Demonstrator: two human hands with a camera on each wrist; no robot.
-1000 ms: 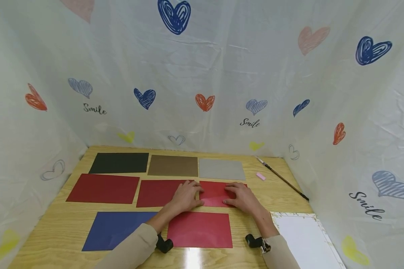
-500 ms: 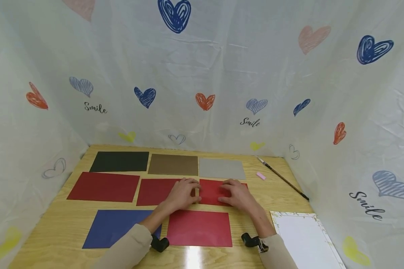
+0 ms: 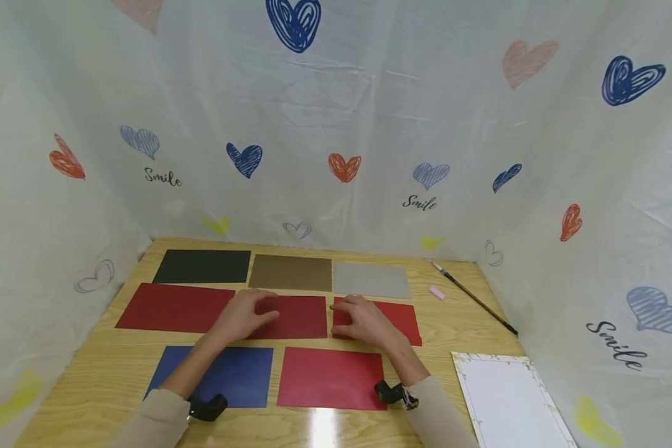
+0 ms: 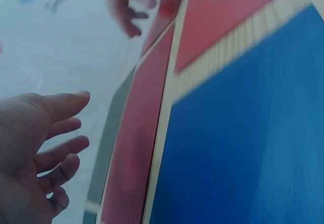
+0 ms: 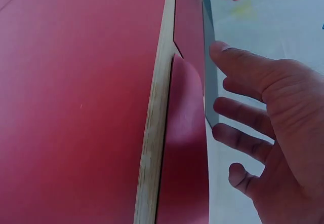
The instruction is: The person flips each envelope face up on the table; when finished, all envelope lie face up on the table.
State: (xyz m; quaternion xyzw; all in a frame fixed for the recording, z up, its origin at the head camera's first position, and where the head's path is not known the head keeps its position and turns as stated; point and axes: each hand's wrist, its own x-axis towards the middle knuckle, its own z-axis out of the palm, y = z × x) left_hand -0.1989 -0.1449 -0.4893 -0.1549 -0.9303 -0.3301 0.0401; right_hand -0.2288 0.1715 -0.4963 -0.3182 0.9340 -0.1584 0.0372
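Observation:
My left hand [image 3: 241, 316] hovers where the left dark red sheet [image 3: 170, 308] meets the middle dark red sheet [image 3: 299, 317]; its fingers are loosely bent, with nothing held. Over the left end of the bright red sheet [image 3: 406, 320] is my right hand [image 3: 364, 320], fingers apart and relaxed. The left wrist view shows the left thumb and fingers spread with a gap between them. In the right wrist view, the near red sheet [image 5: 185, 148] bulges up slightly at its far end, beside the right fingers [image 5: 243, 112].
A blue sheet [image 3: 246, 379] and a pinkish-red sheet [image 3: 330, 379] lie in front. Behind are black [image 3: 201, 266], brown [image 3: 291, 272] and grey [image 3: 372, 280] sheets. To the right lie a pink eraser-like block [image 3: 437, 293], a brush [image 3: 473, 295] and a gold-bordered white sheet [image 3: 506, 398].
Both hands have moved left: the left one from beside the bright red sheet to the middle sheet's left end, the right one to the bright red sheet's left end.

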